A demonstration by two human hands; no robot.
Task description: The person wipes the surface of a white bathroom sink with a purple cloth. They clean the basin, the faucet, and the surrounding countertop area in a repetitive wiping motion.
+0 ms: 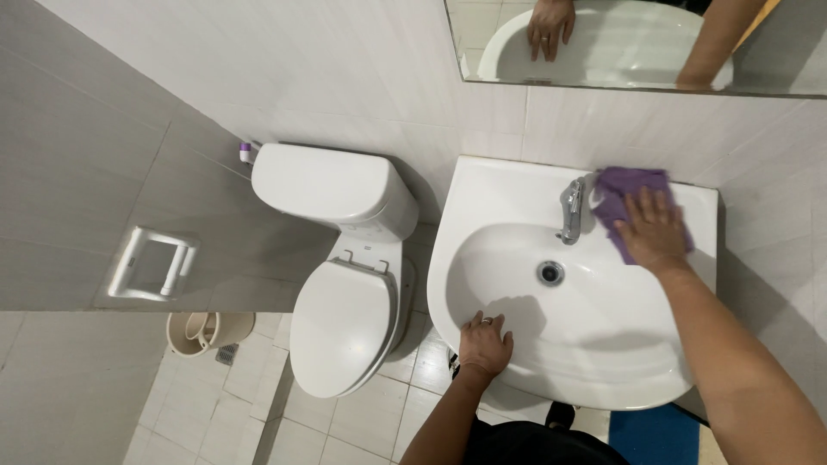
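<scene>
Right hand (653, 231) flat on purple cloth (624, 191) beside tap (571, 209), fingers spread, pressing not gripping. Left hand (484, 343) on front rim of sink (517, 185), fingers curled over edge.

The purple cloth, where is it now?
In the head view, the purple cloth lies on the sink rim's back right, beside the faucet, under the right hand.

left hand (484, 344): bare, a thin silver ring on one finger, just behind the knuckle
right hand (653, 231): bare, no ring showing on its fingers
forearms: bare back from the fingers, no sleeves in view
clothing: dark garment at the bottom edge
</scene>
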